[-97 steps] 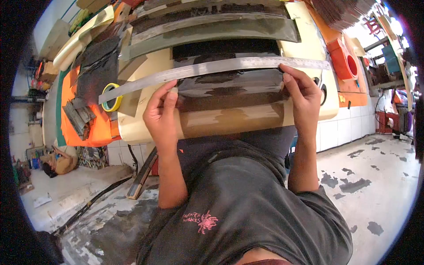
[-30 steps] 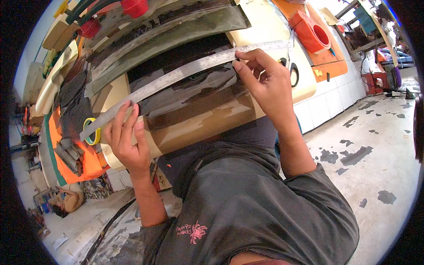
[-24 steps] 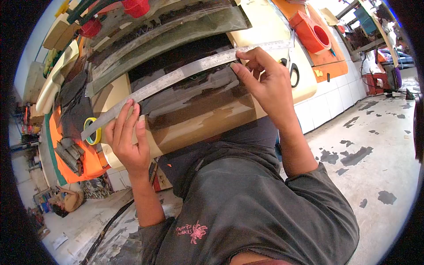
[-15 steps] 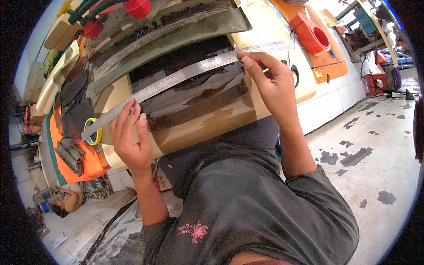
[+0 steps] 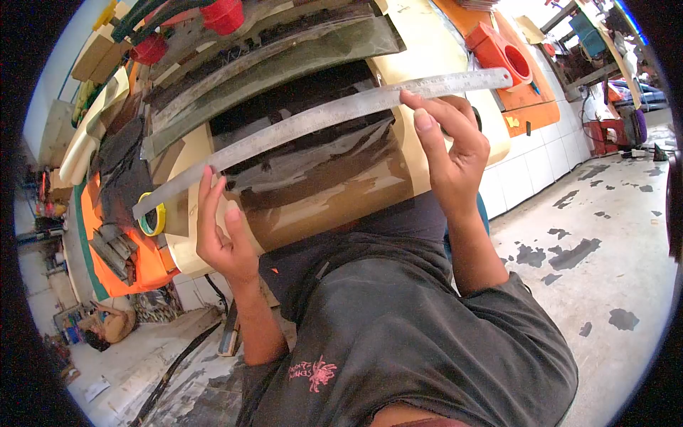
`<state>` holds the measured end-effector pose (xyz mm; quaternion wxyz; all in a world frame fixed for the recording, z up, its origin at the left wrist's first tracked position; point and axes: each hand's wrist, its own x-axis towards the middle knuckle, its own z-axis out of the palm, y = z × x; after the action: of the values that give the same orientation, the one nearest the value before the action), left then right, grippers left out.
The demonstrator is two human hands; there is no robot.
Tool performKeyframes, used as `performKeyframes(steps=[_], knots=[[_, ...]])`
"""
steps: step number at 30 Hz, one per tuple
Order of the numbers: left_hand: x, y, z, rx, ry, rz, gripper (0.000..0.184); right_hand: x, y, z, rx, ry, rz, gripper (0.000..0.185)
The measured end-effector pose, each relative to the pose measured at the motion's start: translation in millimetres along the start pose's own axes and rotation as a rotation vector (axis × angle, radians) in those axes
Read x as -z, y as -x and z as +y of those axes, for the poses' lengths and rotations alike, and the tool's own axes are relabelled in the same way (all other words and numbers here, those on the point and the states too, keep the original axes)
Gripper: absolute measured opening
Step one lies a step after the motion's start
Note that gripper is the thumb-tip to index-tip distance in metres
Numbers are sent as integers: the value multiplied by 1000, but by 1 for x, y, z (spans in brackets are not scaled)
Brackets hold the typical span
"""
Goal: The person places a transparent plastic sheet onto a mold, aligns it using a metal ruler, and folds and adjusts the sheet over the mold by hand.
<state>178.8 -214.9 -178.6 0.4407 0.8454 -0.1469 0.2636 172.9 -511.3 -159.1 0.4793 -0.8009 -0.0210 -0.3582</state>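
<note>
A long steel ruler (image 5: 313, 121) lies slantwise across a dark, glossy sheet of film (image 5: 320, 153) on a cream-coloured sheet (image 5: 188, 228). My left hand (image 5: 229, 231) is at the ruler's near edge, left of middle. Its fingertips touch that edge, and the thumb stands apart. Towards the ruler's right end, my right hand (image 5: 455, 146) has its index fingertip against the near edge. The thumb is below and apart from the index finger, and the other fingers are bent and partly hidden. A yellow-rimmed tape roll (image 5: 161, 219) sits beside the ruler's left end.
Further strips of dark film (image 5: 284, 89) lie behind the ruler. A red-orange holder with a round opening (image 5: 501, 57) stands at the back right on the orange tabletop (image 5: 530, 117). Red cups (image 5: 222, 16) are at the far side. A person (image 5: 114, 324) is low on the left.
The ruler's right end now shows fully, lying further right and lower-edged against my index finger. Both hands have shifted right and slightly nearer me, with fingers looser on the ruler.
</note>
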Motion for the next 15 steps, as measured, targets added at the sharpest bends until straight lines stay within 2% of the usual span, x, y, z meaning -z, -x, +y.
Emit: performKeyframes(steps=[2, 4, 5, 7, 9, 10, 11, 13, 15], knots=[[1, 10, -2, 20, 71, 75, 36, 6, 7, -2, 20, -21, 7, 18], [2, 21, -7, -6, 135, 194, 37, 14, 19, -13, -108, -71, -62, 18], [4, 24, -8, -40, 177, 288, 39, 16, 25, -17, -108, -71, -63, 18], [11, 32, -6, -65, 206, 319, 37, 18, 36, -24, -67, -146, -133, 19], [22, 42, -5, 122, 462, 500, 32, 15, 42, -32, -10, -168, -204, 21], [28, 44, -6, 187, 512, 558, 37, 12, 46, -32, 15, -172, -245, 22], [35, 49, -10, 187, 513, 557, 37, 10, 51, -30, 40, -175, -286, 23], [45, 54, -17, 328, 559, 702, 34, 4, 61, -28, 3, -211, -354, 22], [48, 53, -16, 333, 597, 701, 31, -2, 68, -27, -33, -248, -422, 21]])
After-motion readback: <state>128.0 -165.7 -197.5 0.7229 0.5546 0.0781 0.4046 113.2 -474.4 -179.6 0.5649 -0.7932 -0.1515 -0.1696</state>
